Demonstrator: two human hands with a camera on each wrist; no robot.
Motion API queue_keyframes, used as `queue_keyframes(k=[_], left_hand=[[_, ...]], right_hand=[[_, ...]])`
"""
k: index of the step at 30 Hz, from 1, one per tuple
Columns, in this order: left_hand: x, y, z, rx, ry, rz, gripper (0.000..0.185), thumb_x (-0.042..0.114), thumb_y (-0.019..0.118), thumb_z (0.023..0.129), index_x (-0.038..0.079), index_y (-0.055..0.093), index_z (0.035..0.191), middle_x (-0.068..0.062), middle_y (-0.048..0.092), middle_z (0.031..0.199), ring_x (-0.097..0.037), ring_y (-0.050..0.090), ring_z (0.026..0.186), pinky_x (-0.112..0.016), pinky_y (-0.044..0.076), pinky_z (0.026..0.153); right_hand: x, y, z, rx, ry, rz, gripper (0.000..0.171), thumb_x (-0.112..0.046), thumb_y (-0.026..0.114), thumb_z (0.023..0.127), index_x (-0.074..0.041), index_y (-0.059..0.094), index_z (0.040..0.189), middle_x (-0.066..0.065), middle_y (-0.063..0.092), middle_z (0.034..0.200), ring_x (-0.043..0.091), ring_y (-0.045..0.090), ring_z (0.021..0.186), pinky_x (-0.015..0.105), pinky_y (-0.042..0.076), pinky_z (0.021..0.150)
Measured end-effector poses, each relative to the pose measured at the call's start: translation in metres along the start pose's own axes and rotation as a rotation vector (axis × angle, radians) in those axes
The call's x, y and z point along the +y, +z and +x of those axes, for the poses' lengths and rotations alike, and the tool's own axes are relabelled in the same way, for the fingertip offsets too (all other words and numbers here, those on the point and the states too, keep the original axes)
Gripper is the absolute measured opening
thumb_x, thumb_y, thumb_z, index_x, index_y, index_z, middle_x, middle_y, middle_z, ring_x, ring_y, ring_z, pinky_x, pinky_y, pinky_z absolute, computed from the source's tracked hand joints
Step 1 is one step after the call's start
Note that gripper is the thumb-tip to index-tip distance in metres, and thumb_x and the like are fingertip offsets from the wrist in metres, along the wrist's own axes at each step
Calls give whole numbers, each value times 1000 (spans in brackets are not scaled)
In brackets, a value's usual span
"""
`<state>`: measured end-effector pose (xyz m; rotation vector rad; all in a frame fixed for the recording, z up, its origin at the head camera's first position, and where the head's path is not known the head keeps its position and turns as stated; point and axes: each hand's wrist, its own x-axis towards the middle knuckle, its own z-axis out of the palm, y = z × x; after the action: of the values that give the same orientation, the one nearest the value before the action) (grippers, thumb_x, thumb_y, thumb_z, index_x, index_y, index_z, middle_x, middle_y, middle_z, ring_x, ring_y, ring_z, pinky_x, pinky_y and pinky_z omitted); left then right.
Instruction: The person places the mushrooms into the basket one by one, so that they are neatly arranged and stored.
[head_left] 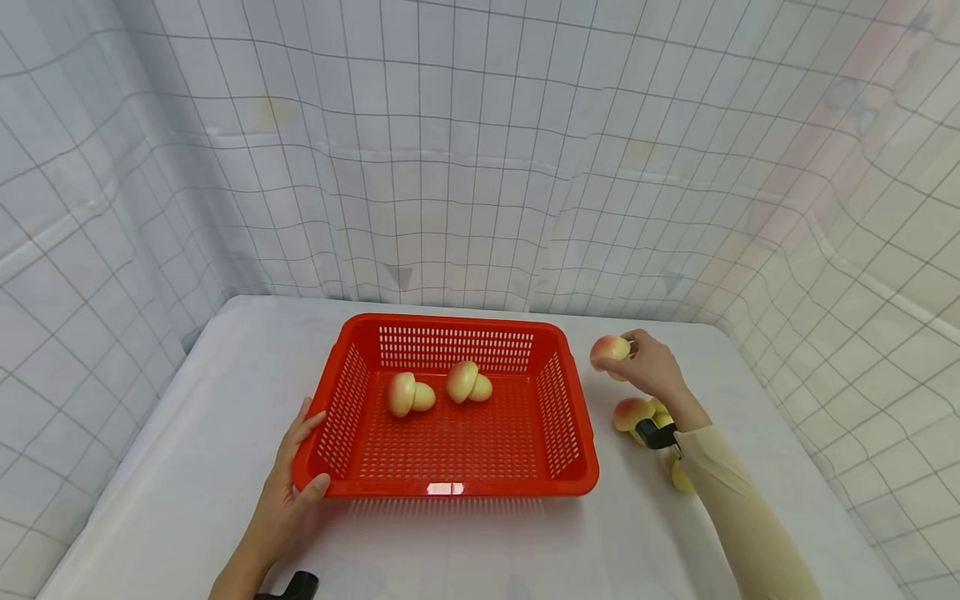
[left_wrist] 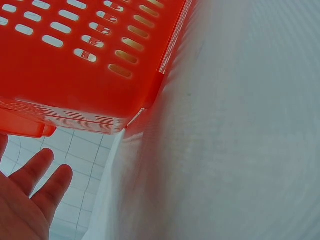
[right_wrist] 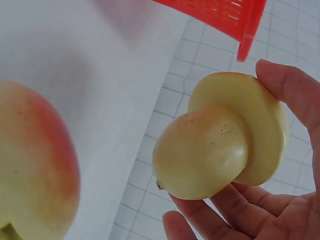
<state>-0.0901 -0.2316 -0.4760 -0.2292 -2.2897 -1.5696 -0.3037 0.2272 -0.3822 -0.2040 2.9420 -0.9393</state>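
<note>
A red plastic basket (head_left: 450, 489) with slotted walls stands on the white table. Two mushrooms (head_left: 406, 394), (head_left: 469, 382) with red-yellow caps and pale stems lie inside it. My left hand (head_left: 288, 471) grips the basket's near left corner, thumb and a finger on the rim; other fingers (left_wrist: 52, 187) extend below the rim in the left wrist view. Off the basket's right side, my right hand (head_left: 651, 365) holds another mushroom (right_wrist: 210, 145) between thumb and fingers, its stem facing the wrist camera. Below that hand lie more mushrooms (head_left: 632, 412), partly hidden by the wrist and sleeve.
The white table (head_left: 187, 417) extends around the basket on all sides. White curtains (head_left: 465, 167) with a dark grid surround the table at the back and both sides. Black wrist-camera mounts (head_left: 656, 433) show at both wrists.
</note>
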Motion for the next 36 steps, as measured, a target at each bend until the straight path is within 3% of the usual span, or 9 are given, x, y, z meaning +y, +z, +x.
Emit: queue_keyframes(k=[11,19,27,36], left_hand=[[2,-1,1,8,-9,23,71,7,56,84,17,29,149,4,8,158,-7,20,137,-12,38,87],[2,-1,1,8,-16,24,71,7,57,84,17,28,149,5,8,158,-7,19,137,-12,38,87],[3,-1,1,6,-15,24,71,6,57,84,16,28,149,4,7,158,-6,19,137,-12,38,87],[4,0,1,5,-13,17,71,6,57,84,16,28,148,1,7,158,-6,20,136,-12,38,87]], right_hand=[[-18,-10,-8,59,-55,38,84,-61,71,72,-2,45,126,14,64,103,26,60,88,40,47,76],[-33,-12,-13,68,-96,22,80,-61,71,72,-4,47,124,12,62,101,25,57,84,36,45,69],[-49,-15,-12,43,-134,22,76,-59,72,73,-5,50,121,11,60,106,27,54,92,37,47,70],[-68,-13,-8,-20,-213,45,71,-55,74,73,-6,55,120,7,62,100,23,56,86,35,48,65]])
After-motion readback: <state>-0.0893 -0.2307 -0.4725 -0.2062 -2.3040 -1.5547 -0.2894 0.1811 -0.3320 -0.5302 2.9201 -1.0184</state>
